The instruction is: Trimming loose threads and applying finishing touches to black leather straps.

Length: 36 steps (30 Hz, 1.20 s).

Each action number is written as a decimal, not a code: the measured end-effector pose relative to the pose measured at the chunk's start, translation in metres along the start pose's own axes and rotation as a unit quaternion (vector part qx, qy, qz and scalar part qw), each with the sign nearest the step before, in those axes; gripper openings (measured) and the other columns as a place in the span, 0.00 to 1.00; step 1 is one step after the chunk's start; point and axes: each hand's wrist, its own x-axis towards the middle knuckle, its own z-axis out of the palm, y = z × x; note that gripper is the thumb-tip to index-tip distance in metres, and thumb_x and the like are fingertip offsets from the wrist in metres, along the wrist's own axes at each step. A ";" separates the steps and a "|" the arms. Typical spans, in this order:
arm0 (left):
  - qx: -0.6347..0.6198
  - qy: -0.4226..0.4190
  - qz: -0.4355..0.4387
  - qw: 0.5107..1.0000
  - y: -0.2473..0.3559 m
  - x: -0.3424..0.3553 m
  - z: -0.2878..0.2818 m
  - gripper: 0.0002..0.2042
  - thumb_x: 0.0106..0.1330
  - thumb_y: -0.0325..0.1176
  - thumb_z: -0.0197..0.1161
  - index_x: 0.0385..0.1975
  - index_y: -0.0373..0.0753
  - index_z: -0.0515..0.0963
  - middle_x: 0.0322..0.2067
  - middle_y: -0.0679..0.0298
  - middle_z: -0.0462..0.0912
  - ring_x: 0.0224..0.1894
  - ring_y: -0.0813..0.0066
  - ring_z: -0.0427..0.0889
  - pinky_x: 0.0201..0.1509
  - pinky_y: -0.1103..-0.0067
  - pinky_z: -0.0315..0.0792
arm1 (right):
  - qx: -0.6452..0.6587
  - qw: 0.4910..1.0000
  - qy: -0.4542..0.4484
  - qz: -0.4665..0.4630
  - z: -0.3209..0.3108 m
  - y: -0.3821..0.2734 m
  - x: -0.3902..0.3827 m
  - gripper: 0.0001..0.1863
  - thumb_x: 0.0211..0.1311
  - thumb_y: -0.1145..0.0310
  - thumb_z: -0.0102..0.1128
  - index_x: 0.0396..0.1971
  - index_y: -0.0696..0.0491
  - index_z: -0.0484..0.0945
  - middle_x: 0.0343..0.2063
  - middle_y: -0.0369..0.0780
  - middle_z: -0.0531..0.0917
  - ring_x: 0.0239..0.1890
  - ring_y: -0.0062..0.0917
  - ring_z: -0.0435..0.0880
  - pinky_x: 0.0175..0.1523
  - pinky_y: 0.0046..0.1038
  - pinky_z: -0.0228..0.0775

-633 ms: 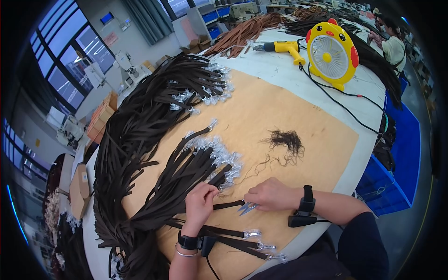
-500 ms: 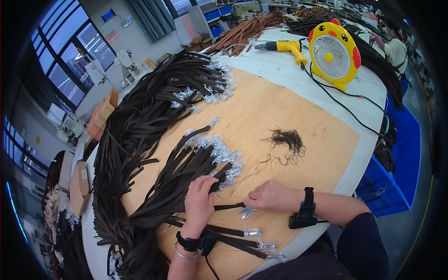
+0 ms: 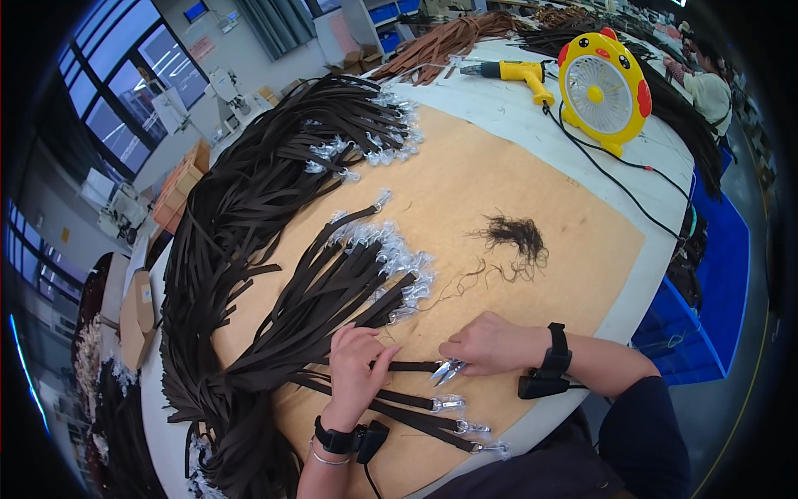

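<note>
My right hand [image 3: 492, 345] is closed around small silver thread snips [image 3: 449, 371], whose blades point down and left. The end of a dark brown strap [image 3: 407, 366] meets the blades and fingers; whether the fingers also grip it is hidden. Just left of that, my left hand [image 3: 359, 366] hovers over the straps, thumb and fingers apart, with nothing visible in it. Below lie several more straps, each with a plastic-wrapped metal clasp [image 3: 472, 427]. Behind my left hand spreads a bundle of dark straps [image 3: 324, 291] with wrapped clasps at their ends.
A larger heap of dark straps [image 3: 241, 191] runs along the table's left side. Loose thread scraps [image 3: 517, 237] lie on the tan board [image 3: 582, 249]. Farther off are a yellow heat gun [image 3: 519, 72], a yellow fan [image 3: 600, 91] with cables, and a blue bin [image 3: 706, 308] at right.
My left hand has come off the strap bundle, its thumb now apart from the fingers. The snips show more fully in my right hand, closer to the strap's end.
</note>
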 end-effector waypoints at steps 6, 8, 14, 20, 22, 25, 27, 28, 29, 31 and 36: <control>0.006 0.021 -0.121 0.992 0.024 0.018 -0.030 0.23 0.52 0.24 0.72 0.51 0.42 0.82 0.50 0.65 0.80 0.51 0.64 0.78 0.58 0.68 0.67 | 0.004 1.000 0.000 -0.014 0.002 0.004 -0.002 0.14 0.51 0.63 0.68 0.34 0.53 0.75 0.24 0.41 0.82 0.29 0.38 0.85 0.31 0.41 0.72; 0.031 -0.012 -0.115 0.993 0.011 0.005 -0.040 0.23 0.52 0.24 0.72 0.51 0.42 0.82 0.50 0.65 0.80 0.51 0.64 0.78 0.58 0.68 0.67 | -0.004 1.000 0.002 -0.019 0.003 0.002 -0.002 0.13 0.53 0.64 0.67 0.33 0.52 0.75 0.24 0.41 0.82 0.29 0.38 0.84 0.30 0.41 0.72; 0.026 -0.079 -0.139 0.987 0.001 -0.028 -0.040 0.09 0.53 0.30 0.74 0.35 0.42 0.86 0.37 0.67 0.85 0.47 0.63 0.78 0.58 0.68 0.65 | 0.024 0.999 0.015 -0.021 0.011 -0.004 0.015 0.09 0.62 0.66 0.61 0.41 0.52 0.77 0.27 0.40 0.82 0.29 0.37 0.84 0.32 0.38 0.74; 0.004 -0.060 -0.113 0.992 -0.003 -0.040 -0.041 0.08 0.52 0.30 0.74 0.32 0.42 0.84 0.34 0.67 0.84 0.43 0.65 0.79 0.57 0.67 0.65 | 0.112 0.989 -0.034 -0.088 0.060 -0.001 0.075 0.23 0.68 0.67 0.54 0.62 0.54 0.72 0.68 0.46 0.69 0.71 0.37 0.66 0.75 0.41 0.54; 0.029 -0.039 -0.086 0.995 -0.004 -0.045 -0.039 0.07 0.50 0.29 0.72 0.29 0.42 0.82 0.32 0.68 0.82 0.42 0.65 0.79 0.54 0.68 0.67 | 0.094 0.989 -0.042 -0.102 0.055 0.005 0.060 0.23 0.68 0.68 0.53 0.63 0.54 0.72 0.68 0.45 0.69 0.71 0.37 0.65 0.75 0.41 0.54; 0.088 -0.017 -0.026 0.996 0.002 -0.055 -0.037 0.07 0.47 0.26 0.68 0.24 0.42 0.77 0.28 0.68 0.77 0.38 0.67 0.77 0.48 0.70 0.68 | 0.035 0.997 -0.039 -0.051 0.014 0.021 0.015 0.23 0.65 0.71 0.53 0.60 0.55 0.73 0.68 0.43 0.69 0.70 0.36 0.67 0.74 0.43 0.55; 0.122 -0.015 0.012 0.992 0.007 -0.055 -0.032 0.07 0.45 0.26 0.66 0.22 0.43 0.75 0.27 0.68 0.74 0.35 0.67 0.76 0.44 0.71 0.69 | -0.066 0.996 0.046 0.042 -0.008 0.044 -0.017 0.20 0.62 0.72 0.54 0.56 0.55 0.75 0.60 0.45 0.76 0.62 0.39 0.75 0.65 0.44 0.66; 0.119 -0.026 0.029 0.992 0.006 -0.055 -0.031 0.07 0.44 0.24 0.65 0.21 0.42 0.74 0.25 0.67 0.72 0.33 0.67 0.74 0.40 0.71 0.68 | -0.133 0.980 0.100 0.110 -0.014 0.049 -0.024 0.19 0.61 0.72 0.54 0.53 0.55 0.77 0.54 0.45 0.81 0.55 0.40 0.80 0.59 0.43 0.72; 0.118 -0.036 0.046 0.991 0.007 -0.056 -0.030 0.06 0.42 0.23 0.64 0.19 0.42 0.74 0.24 0.67 0.71 0.31 0.66 0.73 0.37 0.71 0.67 | -0.130 0.980 0.097 0.112 -0.018 0.047 -0.026 0.19 0.61 0.72 0.54 0.53 0.55 0.77 0.54 0.45 0.81 0.55 0.40 0.80 0.59 0.43 0.72; 0.124 -0.039 0.056 0.990 0.006 -0.057 -0.029 0.07 0.42 0.24 0.63 0.19 0.42 0.74 0.23 0.66 0.70 0.30 0.67 0.72 0.35 0.71 0.67 | -0.116 0.959 0.143 0.217 -0.026 0.039 -0.025 0.16 0.61 0.72 0.56 0.49 0.54 0.78 0.41 0.44 0.84 0.41 0.43 0.84 0.45 0.43 0.76; 0.155 -0.040 0.050 0.986 0.008 -0.065 -0.024 0.07 0.44 0.26 0.64 0.22 0.43 0.74 0.25 0.67 0.69 0.28 0.69 0.70 0.32 0.74 0.67 | 0.078 0.987 0.058 0.128 0.006 -0.015 0.006 0.12 0.62 0.68 0.59 0.45 0.52 0.81 0.35 0.43 0.85 0.37 0.41 0.85 0.41 0.39 0.76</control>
